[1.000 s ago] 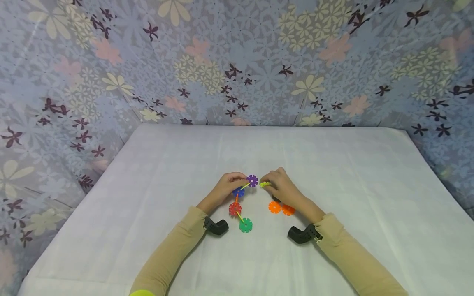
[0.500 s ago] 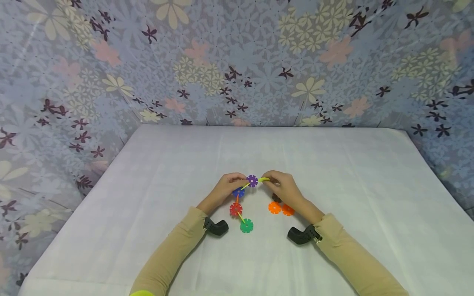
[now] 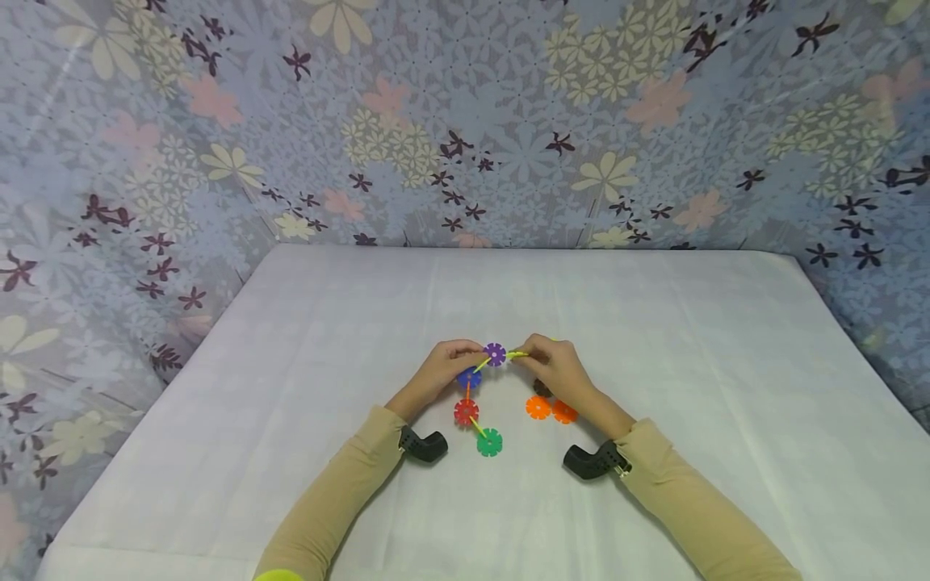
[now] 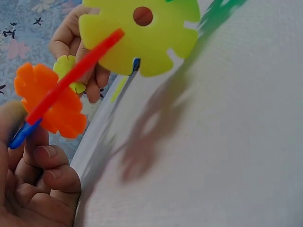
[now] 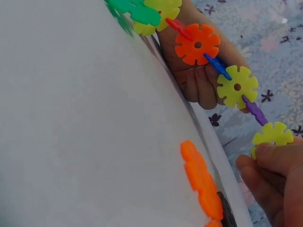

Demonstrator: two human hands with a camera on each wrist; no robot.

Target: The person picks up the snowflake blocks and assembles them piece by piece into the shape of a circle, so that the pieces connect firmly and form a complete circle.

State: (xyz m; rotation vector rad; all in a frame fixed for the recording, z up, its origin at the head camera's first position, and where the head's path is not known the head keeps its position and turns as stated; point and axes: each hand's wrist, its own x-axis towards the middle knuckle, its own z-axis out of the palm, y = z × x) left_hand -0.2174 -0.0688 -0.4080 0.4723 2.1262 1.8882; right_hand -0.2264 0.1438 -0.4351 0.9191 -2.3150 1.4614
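A chain of notched plastic discs hangs from my left hand (image 3: 441, 369), which grips it near its upper end. Purple (image 3: 496, 354), blue (image 3: 469, 377), red (image 3: 467, 412) and green (image 3: 490, 442) discs show in the head view, with edge-on discs between them. My right hand (image 3: 555, 367) pinches a yellow disc (image 5: 274, 131) between thumb and fingers. That disc's edge meets the purple disc (image 5: 254, 110) in the right wrist view; how deep the slots sit is unclear. An orange disc (image 4: 52, 99) and a large yellow disc (image 4: 142, 42) show close up in the left wrist view.
Two loose orange discs (image 3: 538, 407) lie on the white-covered table (image 3: 378, 516) below my right hand, beside a dark disc (image 3: 542, 389). Black wrist-worn devices (image 3: 425, 446) sit at both cuffs. A flowered cloth (image 3: 465, 121) hangs behind the table.
My right hand has turned the yellow disc and brought it left until it meets the purple disc. The chain's lower end has swung slightly right, while my left hand stays nearly still.
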